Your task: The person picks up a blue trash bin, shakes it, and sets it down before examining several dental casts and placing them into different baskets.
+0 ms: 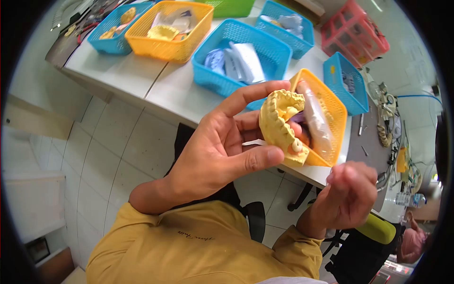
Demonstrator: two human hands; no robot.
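Note:
My left hand (222, 146) holds a yellow plaster dental model (283, 125) up in front of me, thumb under it and fingers behind it. One pale, whiter tooth (296, 146) stands out at the model's lower end. My right hand (347, 194) is lower right, apart from the model, fingers curled together; I cannot tell whether anything small is pinched in them. Both sleeves are mustard yellow.
A white table (156, 85) carries several plastic baskets: blue (246, 54), orange (170, 28) and an orange one (331, 109) holding a bagged item just behind the model. A pink basket (354, 33) sits far right. Tools and cables lie at the right edge. Tiled floor lies below.

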